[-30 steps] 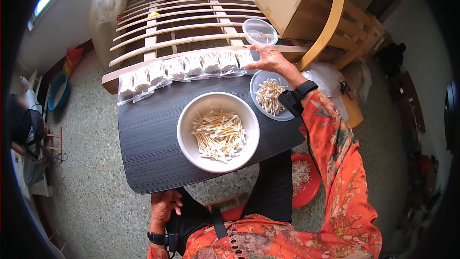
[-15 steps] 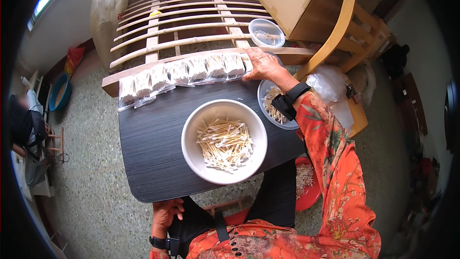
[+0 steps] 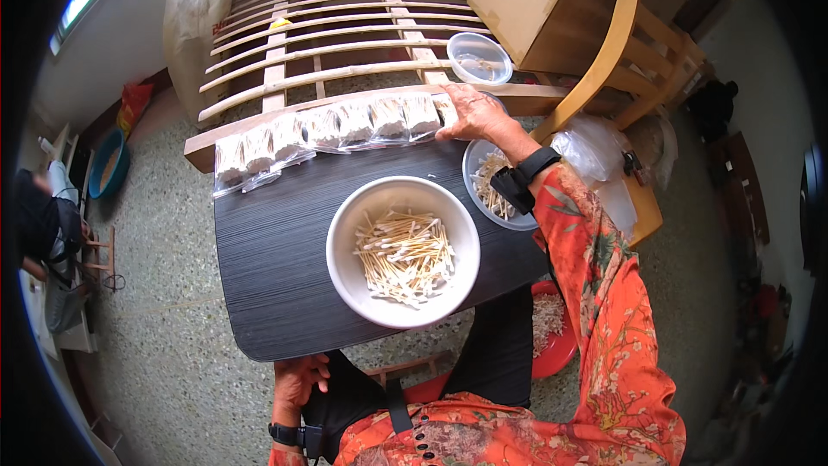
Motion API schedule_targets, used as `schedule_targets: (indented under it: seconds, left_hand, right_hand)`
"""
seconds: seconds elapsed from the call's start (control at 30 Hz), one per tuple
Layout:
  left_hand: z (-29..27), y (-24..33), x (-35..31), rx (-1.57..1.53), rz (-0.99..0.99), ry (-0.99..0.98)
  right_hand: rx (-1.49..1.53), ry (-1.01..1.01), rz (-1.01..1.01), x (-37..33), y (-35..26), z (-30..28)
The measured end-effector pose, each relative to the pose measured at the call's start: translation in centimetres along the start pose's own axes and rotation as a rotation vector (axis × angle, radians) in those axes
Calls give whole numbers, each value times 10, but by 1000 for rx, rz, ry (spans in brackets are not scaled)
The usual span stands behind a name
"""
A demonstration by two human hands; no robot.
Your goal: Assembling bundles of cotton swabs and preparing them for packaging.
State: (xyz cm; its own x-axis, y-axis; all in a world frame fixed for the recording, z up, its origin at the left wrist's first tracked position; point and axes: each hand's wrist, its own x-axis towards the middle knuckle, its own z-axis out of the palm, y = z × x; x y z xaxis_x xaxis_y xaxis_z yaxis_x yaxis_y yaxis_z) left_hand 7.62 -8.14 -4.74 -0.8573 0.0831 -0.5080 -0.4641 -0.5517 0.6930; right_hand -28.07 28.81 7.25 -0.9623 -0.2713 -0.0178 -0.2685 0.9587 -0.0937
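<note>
A row of clear plastic bags of cotton swabs (image 3: 354,122) lies along the far edge of the black table (image 3: 272,267). At the row's right end my right hand (image 3: 473,114) has its fingers closed around the last bag, which it partly covers. My left hand (image 3: 297,379) rests by my thigh below the table's near edge, holding nothing, its fingers loosely bent and apart. Between my arms, a white bowl (image 3: 339,280) on the table holds loose cotton swabs (image 3: 405,255). Under my right wrist, a translucent tub (image 3: 523,224) holds more swabs.
Beyond the table is a slatted wooden frame (image 3: 345,32) with a clear plastic tub (image 3: 479,59) on it. A cardboard box (image 3: 526,0) and a wooden chair (image 3: 604,60) stand to the right. A red basin (image 3: 561,361) with swabs sits below the table. Another person (image 3: 47,224) is at far left.
My right hand has barely shifted and stays at the last bag. My left hand and the bowl look the same.
</note>
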Motion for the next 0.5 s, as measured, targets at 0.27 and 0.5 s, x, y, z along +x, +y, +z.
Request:
schedule_targets:
  seconds: [0.27,0.5]
  left_hand:
    - [0,0,-1,42,15,-16]
    - [1,-1,-1,59,50,-54]
  right_hand:
    - [82,286,109,-69,49,-39]
    - [112,-5,467,-160,60,-21]
